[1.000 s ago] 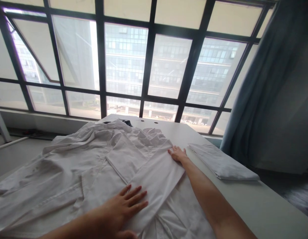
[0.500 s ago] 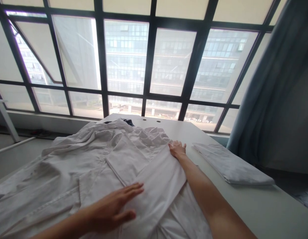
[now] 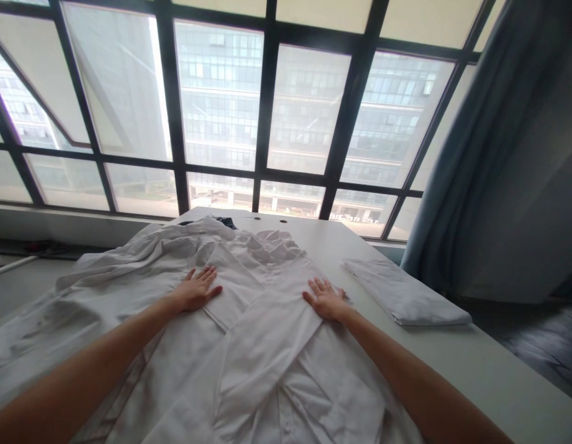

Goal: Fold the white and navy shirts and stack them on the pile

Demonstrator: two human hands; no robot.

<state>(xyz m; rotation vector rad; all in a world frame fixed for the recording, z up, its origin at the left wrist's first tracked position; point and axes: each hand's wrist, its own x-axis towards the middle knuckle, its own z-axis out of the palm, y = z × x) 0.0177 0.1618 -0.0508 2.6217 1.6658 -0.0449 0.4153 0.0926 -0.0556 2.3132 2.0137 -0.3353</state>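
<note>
A white shirt (image 3: 262, 333) lies spread on the white table (image 3: 475, 370), its collar toward the window and one sleeve folded diagonally across the body. My left hand (image 3: 196, 291) rests flat on the shirt's left shoulder area, fingers stretched out. My right hand (image 3: 325, 299) presses flat on the shirt's right edge near the shoulder, fingers spread. Neither hand holds anything. More white cloth (image 3: 82, 290) is bunched to the left of the shirt.
A folded white garment (image 3: 406, 299) lies on the table to the right. Two small round holes (image 3: 270, 219) mark the table's far end by a dark item (image 3: 224, 221). Large windows stand behind; a blue-grey curtain (image 3: 498, 154) hangs at right.
My left hand slid from the folded sleeve near me up to the left shoulder area. My right hand shifted slightly back along the right edge. The view tilted a little.
</note>
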